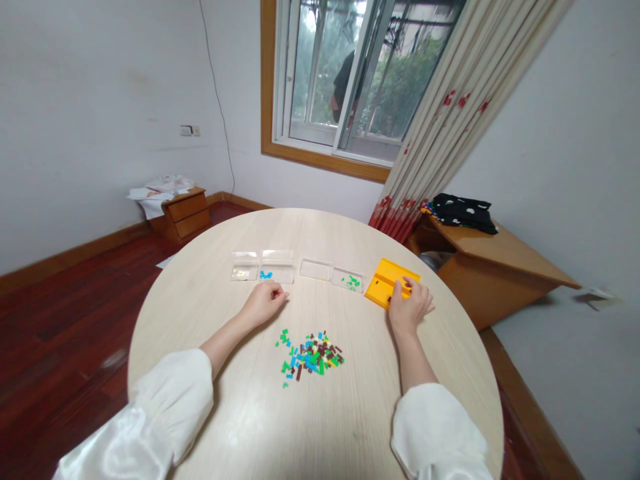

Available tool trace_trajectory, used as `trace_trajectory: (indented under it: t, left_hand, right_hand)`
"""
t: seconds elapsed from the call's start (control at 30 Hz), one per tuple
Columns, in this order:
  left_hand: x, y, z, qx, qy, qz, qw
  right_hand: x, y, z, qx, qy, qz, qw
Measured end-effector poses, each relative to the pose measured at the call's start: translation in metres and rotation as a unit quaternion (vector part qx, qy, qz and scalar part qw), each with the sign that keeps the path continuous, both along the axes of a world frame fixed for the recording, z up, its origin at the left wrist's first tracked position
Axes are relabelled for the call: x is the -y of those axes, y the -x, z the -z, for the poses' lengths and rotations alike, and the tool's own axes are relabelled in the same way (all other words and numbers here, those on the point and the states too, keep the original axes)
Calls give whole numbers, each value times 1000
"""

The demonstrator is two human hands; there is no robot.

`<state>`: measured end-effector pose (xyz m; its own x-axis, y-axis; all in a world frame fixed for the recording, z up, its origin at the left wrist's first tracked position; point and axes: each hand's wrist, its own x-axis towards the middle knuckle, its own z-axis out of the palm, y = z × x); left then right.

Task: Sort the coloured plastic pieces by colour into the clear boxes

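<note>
My left hand point(265, 302) rests on the table with its fingers curled closed. It is just in front of a clear box point(283, 275) with blue bricks point(265, 275) in it; whatever its fingertips hold, if anything, is hidden. My right hand point(411, 305) is over a yellow tray point(385, 268), thumb and index finger apart. A few small dark brown pieces lie in that tray, partly covered by the hand. Between my forearms a loose pile of small toy bricks point(315, 353) in green, blue, brown and yellow is spread on the table.
More clear boxes stand in the row: one with pale yellow pieces point(240, 274), one nearly bare point(315, 267), one with green pieces point(353, 281). The round table point(300, 427) has its edge near both arms. A wooden cabinet point(480, 260) stands right, a curtain point(450, 120) behind.
</note>
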<state>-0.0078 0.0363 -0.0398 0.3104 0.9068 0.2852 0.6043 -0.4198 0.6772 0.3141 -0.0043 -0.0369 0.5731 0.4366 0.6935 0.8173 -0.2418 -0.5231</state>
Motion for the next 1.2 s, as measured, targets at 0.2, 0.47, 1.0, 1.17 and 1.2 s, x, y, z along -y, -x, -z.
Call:
trace_trajectory:
  t: [0.2, 0.47, 1.0, 1.17, 1.2]
  left_hand:
    - [0, 1, 0, -5, -1, 2, 1000]
    - [-1, 2, -3, -5, -2, -1, 1000]
    - [-1, 8, -18, 54, 36, 1, 998]
    - [-1, 6, -18, 49, 34, -6, 998]
    - [-1, 5, -18, 47, 34, -7, 998]
  right_hand:
    - [0, 21, 3, 29, -4, -95, 995]
    - [26, 66, 3, -2, 48, -384, 922]
    - [35, 155, -8, -61, 281, -583, 760]
    - [31, 157, -5, -49, 304, -588, 748]
    - [31, 157, -5, -48, 303, -586, 749]
